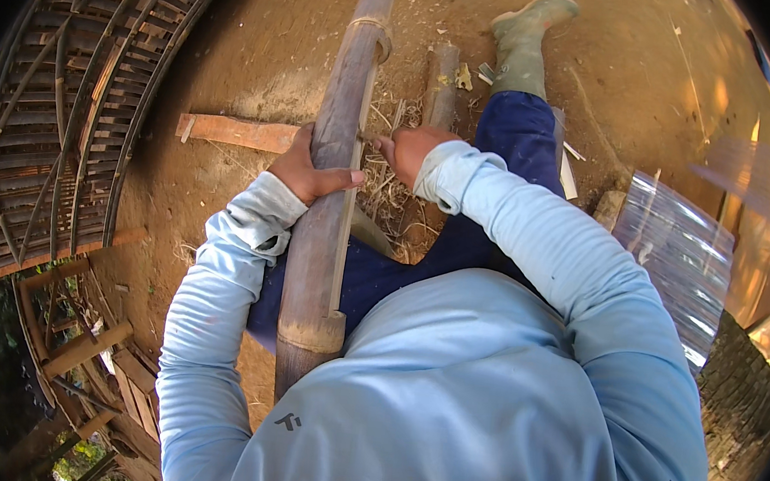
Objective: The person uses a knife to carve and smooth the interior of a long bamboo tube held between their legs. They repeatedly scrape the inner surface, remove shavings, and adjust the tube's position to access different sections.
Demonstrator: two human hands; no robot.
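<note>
Dirt floor point(227, 49) fills most of the bkgd, brown & dusty. Person's light-blue long-sleeved shirt point(463, 387) takes up the lower middle. Big slatted rack point(93, 92) at upper L, w/ crossed poles over its slats. Next the bamboo pole point(318, 243) – it runs from the top edge down over the L thigh to beside the torso, w/ 2 node rings visible & a long pale-edged cut along its R side btwn them. Navy trousers point(515, 142) under & R of it. Clear corrugated sheet point(676, 255) at R, near the R sleeve. Flat reddish-brown plank point(233, 131) on the ground, L of the pole, its R end hidden near the L hand. Olive boot point(522, 45) on the outstretched R leg. Short log piece point(440, 88) btwn boot & pole.

L hand point(306, 170) is clamped on the pole from its L side, thumb across the top. R hand point(414, 155) is curled at the pole's cut edge, thumb twd it – can't tell if it grips anything. Smallest: thin curly shavings point(395, 200) below the R hand.
</note>
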